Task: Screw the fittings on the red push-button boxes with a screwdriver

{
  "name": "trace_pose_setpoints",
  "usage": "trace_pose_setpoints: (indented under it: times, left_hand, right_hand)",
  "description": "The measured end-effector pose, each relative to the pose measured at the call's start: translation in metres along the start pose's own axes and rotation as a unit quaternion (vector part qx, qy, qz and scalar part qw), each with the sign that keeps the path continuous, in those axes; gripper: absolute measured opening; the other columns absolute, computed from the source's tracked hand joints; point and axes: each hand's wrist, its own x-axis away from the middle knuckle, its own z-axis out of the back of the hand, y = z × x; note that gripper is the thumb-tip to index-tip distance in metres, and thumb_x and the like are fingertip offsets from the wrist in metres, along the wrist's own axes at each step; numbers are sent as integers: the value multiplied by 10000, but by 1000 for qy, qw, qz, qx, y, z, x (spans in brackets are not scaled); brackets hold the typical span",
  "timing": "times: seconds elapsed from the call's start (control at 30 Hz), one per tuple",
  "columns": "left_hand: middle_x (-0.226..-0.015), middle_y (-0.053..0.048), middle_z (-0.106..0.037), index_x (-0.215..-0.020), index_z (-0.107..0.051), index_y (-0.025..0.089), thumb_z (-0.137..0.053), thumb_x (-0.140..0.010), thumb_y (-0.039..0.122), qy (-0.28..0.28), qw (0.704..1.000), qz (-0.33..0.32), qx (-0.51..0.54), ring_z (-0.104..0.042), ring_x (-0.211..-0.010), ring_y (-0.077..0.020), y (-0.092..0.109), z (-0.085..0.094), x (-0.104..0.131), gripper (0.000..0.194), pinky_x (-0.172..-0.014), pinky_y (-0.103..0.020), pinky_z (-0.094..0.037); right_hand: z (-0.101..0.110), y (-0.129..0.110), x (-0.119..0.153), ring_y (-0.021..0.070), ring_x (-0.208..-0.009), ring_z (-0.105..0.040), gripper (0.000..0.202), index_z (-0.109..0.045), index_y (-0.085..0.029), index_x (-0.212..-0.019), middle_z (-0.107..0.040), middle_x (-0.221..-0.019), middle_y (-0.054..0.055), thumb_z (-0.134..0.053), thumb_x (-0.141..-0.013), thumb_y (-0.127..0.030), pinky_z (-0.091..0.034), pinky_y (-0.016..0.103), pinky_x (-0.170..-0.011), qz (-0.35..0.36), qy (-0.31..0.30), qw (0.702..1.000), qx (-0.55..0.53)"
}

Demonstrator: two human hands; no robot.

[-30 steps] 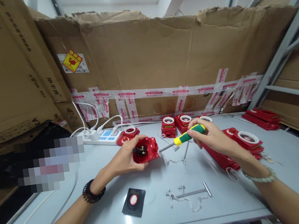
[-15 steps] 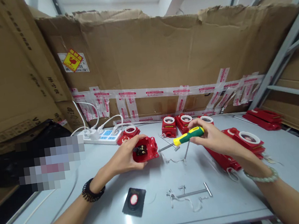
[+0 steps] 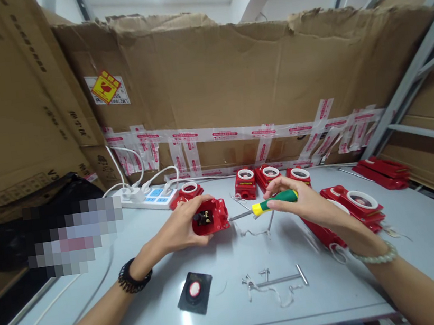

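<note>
My left hand (image 3: 183, 225) grips an open red housing (image 3: 221, 215), its hollow side facing me, with black and brass parts (image 3: 204, 218) inside. In my right hand (image 3: 291, 198) is a screwdriver (image 3: 276, 201) with a green and yellow handle, held level. Its tip touches or nearly touches the right side of the housing, where a small screw seems to sit. Below on the table lie a black square piece with a white and red disc (image 3: 194, 289) and a metal T-shaped rod (image 3: 280, 280) with string and small screws.
Red units with white rings (image 3: 245, 180) line the back of the table, and more red units (image 3: 360, 202) sit at the right. A white power strip (image 3: 149, 198) with plugs stands at the back left. Cardboard (image 3: 209, 78) walls off the rear; a metal rack (image 3: 409, 73) rises right.
The fingers of my right hand have shifted on the screwdriver handle, and the right wrist has moved slightly left. My left hand and the housing look unchanged.
</note>
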Motion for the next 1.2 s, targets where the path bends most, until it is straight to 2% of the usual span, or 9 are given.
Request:
trace_pose_setpoints:
  times: [0.1, 0.17, 0.3, 0.43, 0.6, 0.83, 1.0, 1.1, 1.2]
  left_hand:
    - [-1167, -88, -579, -1240, -391, 216, -679, -596, 215, 1, 1000, -2, -7, -577, -1007, -276, 0, 0, 0, 706, -869, -404, -442]
    - [-1174, -90, -577, -1243, -390, 216, -680, -598, 221, 0, 1000, -2, -5, -575, -1011, -276, 0, 0, 0, 707, -876, -407, -438]
    - [-1178, -86, -570, -1239, -381, 222, -682, -605, 227, -8, 1000, 1, 0, -574, -1006, -264, 3, 1, 0, 702, -872, -404, -441]
    - [-1182, -93, -563, -1243, -375, 214, -681, -590, 221, -1, 1000, 6, -10, -563, -1014, -270, 3, 2, 1, 722, -872, -410, -435]
    - [-1198, -94, -559, -1251, -375, 228, -677, -596, 243, -7, 1000, 0, -24, -549, -1035, -281, 2, 2, 1, 722, -893, -433, -411]
    - [-1199, -98, -562, -1260, -380, 228, -686, -595, 245, 5, 1000, 2, -19, -549, -1041, -293, 4, 4, 1, 732, -893, -440, -420]
    - [-1203, -92, -555, -1258, -360, 226, -695, -600, 229, 14, 1000, -1, 14, -565, -1031, -273, 14, 3, 1, 738, -891, -408, -446]
    - [-1197, -89, -557, -1246, -364, 229, -691, -611, 224, 4, 1000, 2, 28, -569, -1029, -267, 23, 1, 2, 714, -885, -393, -453]
    - [-1195, -94, -557, -1219, -388, 232, -692, -618, 252, 1, 1000, 2, 13, -557, -1044, -287, 26, 0, 2, 674, -894, -423, -438]
  right_hand:
    - [-7, 1, 0, 94, -466, -471, 332, -498, -196, -901, -603, -661, -3, -511, -811, -516, -347, 225, -429, -74, -10, 997, -2]
    - [-9, 1, 1, 93, -426, -449, 350, -533, -184, -858, -587, -560, -10, -475, -828, -527, -309, 218, -403, -85, -30, 996, 20]
    - [-4, 0, 1, 141, -596, -585, 285, -633, -160, -770, -660, -681, 39, -598, -760, -443, -409, 247, -520, -28, -39, 998, 46]
    - [1, 1, 2, 182, -746, -613, 252, -684, -175, -872, -688, -865, 48, -679, -666, -319, -457, 291, -649, -1, -39, 997, 70]
    - [-4, 6, 2, 180, -707, -593, 171, -692, -180, -809, -684, -782, 28, -609, -661, -204, -437, 295, -637, 5, -104, 987, 122]
    - [-2, 4, 3, 178, -736, -584, 231, -652, -192, -816, -660, -779, 27, -681, -670, -369, -422, 275, -628, -22, -31, 997, 69]
    - [-36, 10, -4, 102, -510, -454, 366, -644, -149, -796, -539, -576, -24, -739, -602, -445, -353, 236, -477, -54, -18, 997, -56]
    - [-60, 16, -5, 106, -570, -467, 414, -665, -139, -872, -570, -664, 0, -752, -593, -432, -366, 233, -503, -31, -11, 996, -89]
    - [-74, 19, -5, 104, -569, -439, 312, -666, -141, -760, -538, -615, -14, -715, -638, -424, -361, 235, -518, -13, -17, 996, -85]
